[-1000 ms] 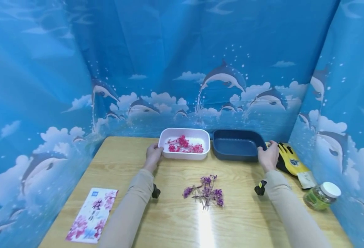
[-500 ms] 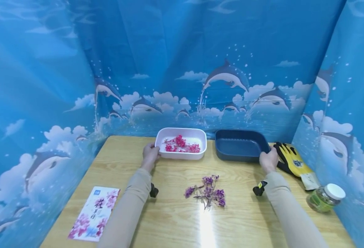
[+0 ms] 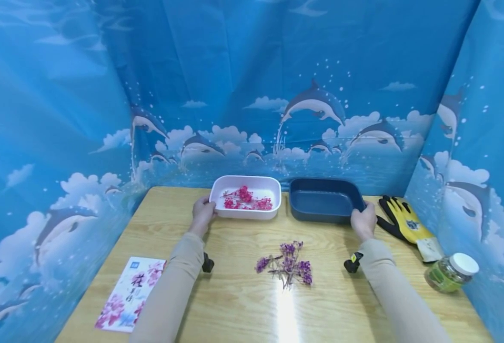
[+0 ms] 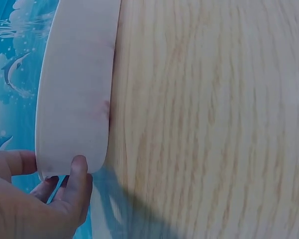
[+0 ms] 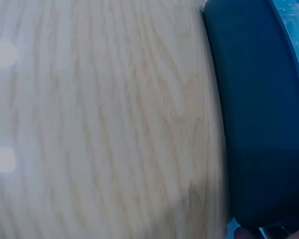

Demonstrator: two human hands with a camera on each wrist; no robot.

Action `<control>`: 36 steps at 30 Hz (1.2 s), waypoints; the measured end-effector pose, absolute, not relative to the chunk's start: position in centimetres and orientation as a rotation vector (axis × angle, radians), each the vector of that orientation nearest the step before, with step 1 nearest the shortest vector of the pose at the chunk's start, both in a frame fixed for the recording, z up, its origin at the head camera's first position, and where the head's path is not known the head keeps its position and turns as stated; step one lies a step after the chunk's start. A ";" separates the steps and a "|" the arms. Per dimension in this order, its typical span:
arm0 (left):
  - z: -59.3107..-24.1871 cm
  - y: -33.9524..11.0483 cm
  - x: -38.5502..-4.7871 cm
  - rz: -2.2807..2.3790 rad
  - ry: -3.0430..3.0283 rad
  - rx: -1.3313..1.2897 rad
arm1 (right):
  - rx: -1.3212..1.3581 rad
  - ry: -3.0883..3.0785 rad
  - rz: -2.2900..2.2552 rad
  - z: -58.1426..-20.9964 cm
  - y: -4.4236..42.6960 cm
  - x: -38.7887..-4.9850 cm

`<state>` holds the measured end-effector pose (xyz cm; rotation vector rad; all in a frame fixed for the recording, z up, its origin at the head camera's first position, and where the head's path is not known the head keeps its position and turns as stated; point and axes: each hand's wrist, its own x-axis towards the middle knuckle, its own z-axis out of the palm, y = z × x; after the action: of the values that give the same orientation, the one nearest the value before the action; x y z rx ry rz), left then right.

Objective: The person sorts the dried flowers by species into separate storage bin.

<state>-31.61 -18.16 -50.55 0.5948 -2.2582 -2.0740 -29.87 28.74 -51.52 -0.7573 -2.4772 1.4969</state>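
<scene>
At the table's back, a white tray (image 3: pixel 246 215) holds sprigs of red flowers (image 3: pixel 244 194). My left hand (image 3: pixel 202 215) grips its left end; in the left wrist view the hand (image 4: pixel 50 199) has thumb and fingers round the end of the white tray (image 4: pixel 77 94). Right of it stands a dark blue tray (image 3: pixel 325 200) with nothing inside. My right hand (image 3: pixel 364 221) grips its right end. The right wrist view shows the side of the dark tray (image 5: pixel 264 114), with only fingertips (image 5: pixel 249 233) at the bottom edge.
Purple dried flowers (image 3: pixel 288 264) lie mid-table. A flower-printed packet (image 3: pixel 129 295) is at the left, partly behind the left sleeve. To the right are a yellow and black glove (image 3: pixel 408 226) and a jar with a white lid (image 3: pixel 451 272). A dolphin-print curtain (image 3: pixel 252 85) stands behind the table.
The white tray has shifted left with my left hand. The dark tray first moved slightly right, then back left with my right hand, leaving more space beside the glove.
</scene>
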 end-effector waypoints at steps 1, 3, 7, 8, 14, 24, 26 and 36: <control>-50.6 -18.2 -31.6 -2.057 -2.270 0.586 | -0.754 -2.481 1.491 -51.6 28.7 -29.9; -50.5 -18.1 -31.6 -2.012 -2.275 0.571 | -0.748 -2.490 1.499 -51.5 28.5 -29.9; -49.6 -17.7 -31.3 -1.768 -2.209 0.505 | -0.743 -2.504 1.521 -51.3 28.4 -30.0; -49.3 -17.4 -31.2 -1.693 -2.179 0.459 | -0.742 -2.505 1.522 -51.3 28.4 -30.0; -47.0 -13.9 -29.3 -1.438 -2.333 -0.115 | -0.757 -2.506 1.521 -51.4 28.5 -30.1; -47.8 -8.7 -24.5 -1.094 -3.111 -0.901 | -0.748 -2.528 1.572 -51.1 28.3 -30.2; -48.2 -8.1 -23.9 -0.983 -3.197 -0.989 | -0.745 -2.532 1.568 -51.1 28.4 -30.2; -49.3 -7.4 -22.5 -0.771 -3.350 -1.063 | -0.747 -2.542 1.568 -51.2 28.6 -30.2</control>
<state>-22.45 -7.36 -49.27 -1.0633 -3.3499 -0.7706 -30.24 28.63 -51.21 -0.7468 -2.5422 1.5682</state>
